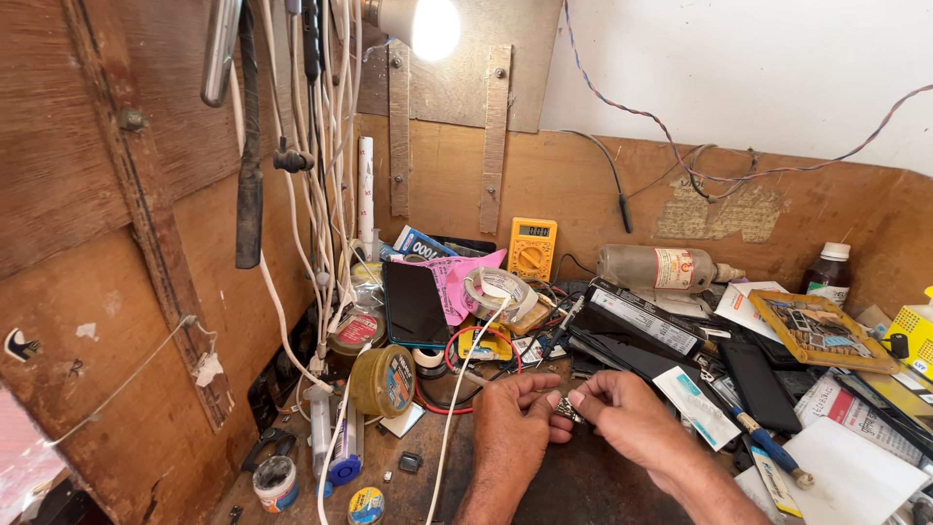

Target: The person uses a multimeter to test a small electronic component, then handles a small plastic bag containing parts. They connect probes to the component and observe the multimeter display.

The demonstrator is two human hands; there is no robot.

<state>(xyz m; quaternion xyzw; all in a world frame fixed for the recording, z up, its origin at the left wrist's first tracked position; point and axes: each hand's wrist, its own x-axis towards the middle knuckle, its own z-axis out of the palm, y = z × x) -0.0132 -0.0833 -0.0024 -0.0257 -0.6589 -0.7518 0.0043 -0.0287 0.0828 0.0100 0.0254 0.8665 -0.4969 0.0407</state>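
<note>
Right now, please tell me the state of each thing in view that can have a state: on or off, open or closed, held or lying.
Lamp: on, glowing.
Yellow multimeter: upright against the wall, display showing digits.
Phone: screen dark, leaning upright.
Clear bottle: lying on its side.
Brown bottle: upright, cap on.
Small metal part: pinched between both hands.
Left hand: gripping the part.
Right hand: gripping the part.

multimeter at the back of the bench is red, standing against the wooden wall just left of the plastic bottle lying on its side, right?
Not quite: the multimeter is yellow, not red. The head view shows it standing against the wooden wall, just left of the plastic bottle lying on its side.
</note>
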